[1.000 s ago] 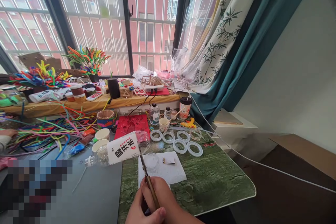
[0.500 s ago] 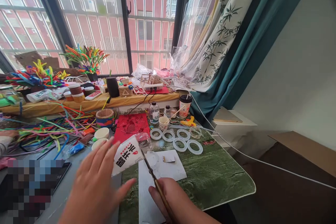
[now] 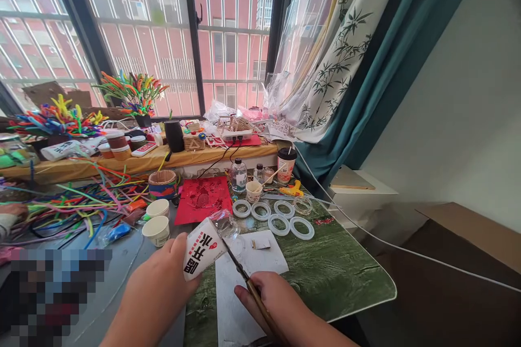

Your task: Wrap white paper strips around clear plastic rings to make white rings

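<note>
A cluttered craft desk (image 3: pixel 325 287) by a barred window, seen from above the person's own hands. Low in the centre of the frame, the left hand (image 3: pixel 157 295) is closed around a clear plastic bottle (image 3: pixel 209 238) with a white, red-lettered label. The bottle lies tilted, its long axis running from the lower left, inside the hand, up to the right, where its clear end sticks out past the fingers. Just right of it, the right hand (image 3: pixel 277 303) is clamped on a thin tool with a wooden handle (image 3: pixel 260 306); its dark metal shaft slants up and left, and the tip meets the bottle's clear end. Both forearms enter from the bottom edge, the hands near each other but apart. Under them lies a white sheet of paper (image 3: pixel 232 303). Beyond sit white rings (image 3: pixel 279 222), two paper cups (image 3: pixel 157 227) and a red mat (image 3: pixel 202 199); colourful pipe cleaners (image 3: pixel 73 200) fill the left.
</note>
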The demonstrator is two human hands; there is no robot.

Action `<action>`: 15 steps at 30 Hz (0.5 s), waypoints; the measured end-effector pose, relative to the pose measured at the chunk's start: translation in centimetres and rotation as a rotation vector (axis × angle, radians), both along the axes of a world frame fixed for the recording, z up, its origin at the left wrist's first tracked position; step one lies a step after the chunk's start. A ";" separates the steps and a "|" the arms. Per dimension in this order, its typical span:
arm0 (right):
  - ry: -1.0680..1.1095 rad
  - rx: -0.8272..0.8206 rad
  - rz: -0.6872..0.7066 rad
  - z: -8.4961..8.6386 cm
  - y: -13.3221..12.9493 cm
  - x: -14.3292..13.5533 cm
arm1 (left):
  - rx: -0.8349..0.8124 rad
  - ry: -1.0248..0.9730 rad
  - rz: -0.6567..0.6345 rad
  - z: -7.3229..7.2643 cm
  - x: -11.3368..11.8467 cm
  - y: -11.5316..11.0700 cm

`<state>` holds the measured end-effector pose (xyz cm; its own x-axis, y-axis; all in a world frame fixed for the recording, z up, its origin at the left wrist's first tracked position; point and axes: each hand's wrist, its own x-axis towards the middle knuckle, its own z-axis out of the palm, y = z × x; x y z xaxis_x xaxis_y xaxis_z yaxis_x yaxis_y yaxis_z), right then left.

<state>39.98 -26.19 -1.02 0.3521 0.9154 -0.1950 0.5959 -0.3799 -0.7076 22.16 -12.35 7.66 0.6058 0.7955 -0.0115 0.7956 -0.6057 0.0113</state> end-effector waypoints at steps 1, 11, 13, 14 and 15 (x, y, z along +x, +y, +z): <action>-0.013 0.006 0.004 -0.2 0.0 0.1 | 0.003 -0.003 -0.002 0.2 0.1 0.0; 0.043 -0.058 0.032 -0.7 -0.1 0.5 | -0.017 0.035 -0.002 0.3 0.4 0.1; 0.067 -0.064 0.032 -0.7 -0.2 0.6 | -0.024 0.049 0.008 0.4 0.4 0.2; 0.075 -0.063 0.034 -0.7 -0.3 0.6 | -0.025 0.052 0.008 0.5 0.4 0.2; 0.081 -0.058 0.036 -0.8 -0.4 0.7 | -0.024 0.052 0.008 0.6 0.5 0.1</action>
